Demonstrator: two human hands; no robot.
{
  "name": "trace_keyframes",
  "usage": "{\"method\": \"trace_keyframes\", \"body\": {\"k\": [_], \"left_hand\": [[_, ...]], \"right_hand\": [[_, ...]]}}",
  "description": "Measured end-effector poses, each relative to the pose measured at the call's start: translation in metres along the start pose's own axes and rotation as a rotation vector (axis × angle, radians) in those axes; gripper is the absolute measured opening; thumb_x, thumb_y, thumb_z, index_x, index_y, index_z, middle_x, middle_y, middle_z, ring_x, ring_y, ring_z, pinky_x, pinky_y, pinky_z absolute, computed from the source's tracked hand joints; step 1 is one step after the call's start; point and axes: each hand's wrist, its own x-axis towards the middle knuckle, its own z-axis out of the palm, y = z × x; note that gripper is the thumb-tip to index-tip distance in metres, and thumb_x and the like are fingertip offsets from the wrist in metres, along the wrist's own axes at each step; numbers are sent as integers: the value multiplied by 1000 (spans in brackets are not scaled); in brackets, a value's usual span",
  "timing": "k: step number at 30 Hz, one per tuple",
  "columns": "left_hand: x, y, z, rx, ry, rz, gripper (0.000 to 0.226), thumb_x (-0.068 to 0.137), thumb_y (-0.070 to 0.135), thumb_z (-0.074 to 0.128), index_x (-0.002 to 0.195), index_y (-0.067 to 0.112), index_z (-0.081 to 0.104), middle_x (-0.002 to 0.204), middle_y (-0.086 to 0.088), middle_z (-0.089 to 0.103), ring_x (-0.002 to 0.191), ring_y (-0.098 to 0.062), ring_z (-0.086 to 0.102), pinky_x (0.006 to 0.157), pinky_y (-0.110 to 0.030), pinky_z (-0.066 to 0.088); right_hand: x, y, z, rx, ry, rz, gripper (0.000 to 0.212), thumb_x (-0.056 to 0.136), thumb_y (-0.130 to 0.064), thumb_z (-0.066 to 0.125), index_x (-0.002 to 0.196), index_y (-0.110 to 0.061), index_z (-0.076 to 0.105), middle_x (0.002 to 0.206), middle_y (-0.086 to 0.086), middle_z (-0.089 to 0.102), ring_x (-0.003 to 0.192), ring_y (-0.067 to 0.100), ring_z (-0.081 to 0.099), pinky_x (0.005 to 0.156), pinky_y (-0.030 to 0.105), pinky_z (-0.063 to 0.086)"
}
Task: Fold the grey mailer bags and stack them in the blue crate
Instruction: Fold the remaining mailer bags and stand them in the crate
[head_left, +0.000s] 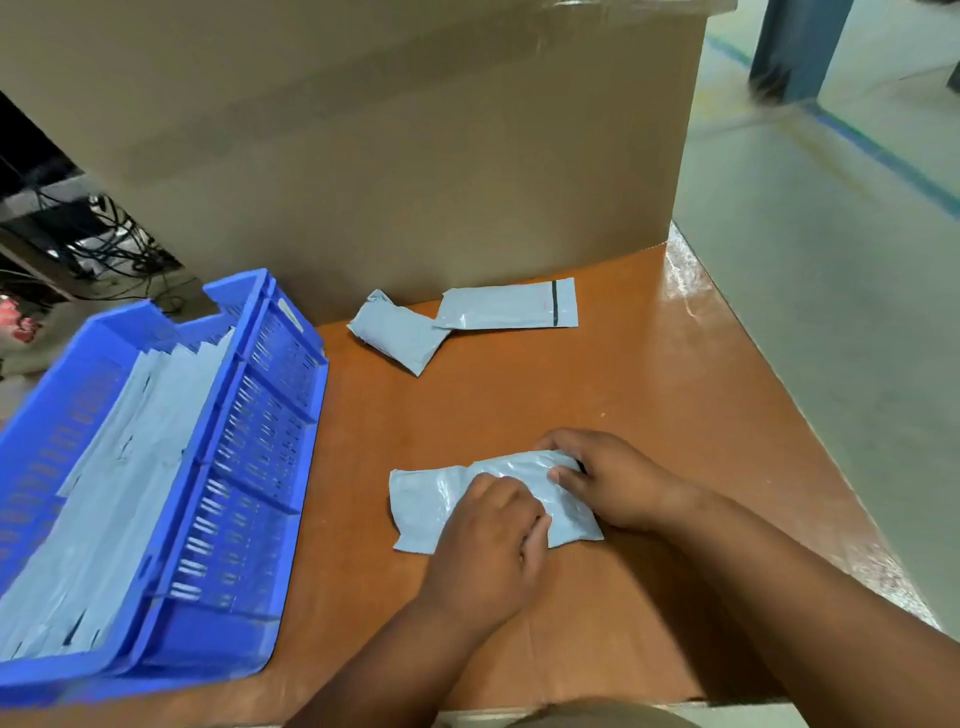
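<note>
Left hand (485, 540): fingers curled, gripping mailer bag (431, 506) on table (649, 395)
Right hand (602, 478): pinching same bag's right end
Blue crate (249, 467): left, holds folded bags (114, 493)

**One head-worn view, looking forward and down**

A single wide-angle camera sits on the person's head and tilts down over the brown surface (649, 415), close enough that both forearms enter from the bottom edge. It faces a tall cardboard box (389, 156) at the far side. The blue crate (249, 467) fills the lower left; bare floor (831, 286) shows at right. Straight edges bow towards the frame's borders.
</note>
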Motion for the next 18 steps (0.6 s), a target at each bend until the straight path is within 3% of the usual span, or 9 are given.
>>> {"method": "trace_keyframes", "body": {"k": [2, 4, 5, 7, 9, 11, 14, 18], "left_hand": [[-10, -5, -1, 103, 38, 57, 9, 99, 26, 66, 102, 18, 70, 115, 5, 62, 107, -23, 56, 89, -43, 49], [-23, -8, 7, 176, -3, 22, 28, 100, 32, 65, 124, 19, 71, 141, -1, 59, 133, -28, 54, 106, -49, 47], [-30, -7, 12, 206, -47, -11, 40, 103, 35, 59, 140, 21, 64, 156, -2, 50, 147, -28, 44, 117, -51, 41], [-39, -1, 22, 271, -172, -93, 58, 111, 44, 39, 165, 26, 34, 176, -2, 18, 164, -23, 12, 130, -53, 18], [-41, 2, 26, 291, -291, -173, 66, 111, 55, 17, 170, 32, -1, 178, 3, -11, 163, -17, -14, 132, -54, 2], [-40, 4, 26, 290, -366, -209, 70, 109, 61, 9, 167, 34, -17, 176, 4, -21, 160, -13, -24, 131, -52, -4], [-40, 10, 26, 306, -415, -246, 75, 106, 67, 4, 167, 31, -19, 176, 2, -22, 159, -13, -28, 131, -50, -8], [-42, 28, 24, 280, -415, -342, 80, 99, 70, -11, 168, 30, -15, 177, -1, -20, 161, -17, -24, 131, -51, -6]], "right_hand": [[-19, 7, -14, -54, -25, 23, 20, 101, -28, 62, 120, -35, 65, 114, -16, 67, 105, 8, 62, 94, 37, 52], [-34, 12, -21, -159, -21, 43, 26, 100, -32, 59, 125, -36, 63, 117, -13, 63, 109, 13, 61, 97, 39, 51], [-41, 13, -22, -208, -16, 58, 29, 100, -31, 58, 128, -36, 63, 116, -11, 59, 109, 15, 61, 97, 40, 51], [-52, 11, -19, -250, 24, 71, 32, 100, -27, 57, 131, -36, 63, 113, -8, 52, 108, 19, 58, 94, 39, 51], [-60, 4, -13, -345, 111, 58, 38, 99, -27, 51, 134, -36, 62, 115, -6, 51, 110, 23, 54, 92, 41, 49], [-64, 0, -3, -527, 167, 62, 49, 94, -33, 43, 140, -39, 58, 127, -5, 52, 115, 27, 52, 91, 43, 47], [-66, -1, 5, -671, 152, 83, 55, 95, -39, 46, 149, -48, 49, 151, -6, 47, 137, 27, 45, 102, 47, 39], [-61, -3, -2, -623, 65, 106, 53, 105, -32, 42, 155, -49, 43, 165, -3, 36, 157, 26, 23, 124, 61, 20]]}}
